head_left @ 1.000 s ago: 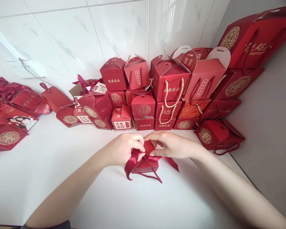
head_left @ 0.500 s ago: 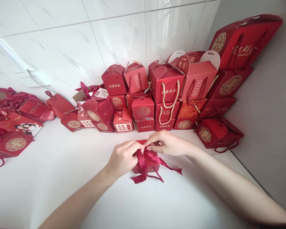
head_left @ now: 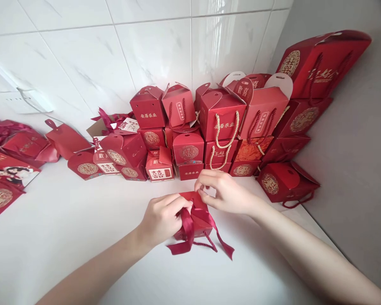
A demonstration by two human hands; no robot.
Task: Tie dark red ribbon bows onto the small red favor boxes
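A small red gift box (head_left: pixel 203 228) with a twisted rope handle sits on the white surface between my hands. Over its top runs a dark red satin ribbon (head_left: pixel 187 231), whose two tails hang down the near side. My left hand (head_left: pixel 165 218) is closed on the ribbon at the box's top left, thumb and forefinger pinched. My right hand (head_left: pixel 225 190) is just above the top right of the box, its fingers curled with the thumb and fingertips close together. Whether anything is between those fingertips I cannot make out.
Stacks of red gift boxes (head_left: pixel 190 148) stand along the tiled wall (head_left: pixel 155 51). At the right, larger red boxes (head_left: pixel 324 67) are piled against the grey side wall (head_left: pixel 352 169). More boxes with ribbons (head_left: pixel 22 144) lie at the left, below a socket strip (head_left: pixel 34 101).
My right hand has come away from the ribbon knot and lifted slightly, its fingers more curled. The left hand still pinches the ribbon. The view has shifted a little.
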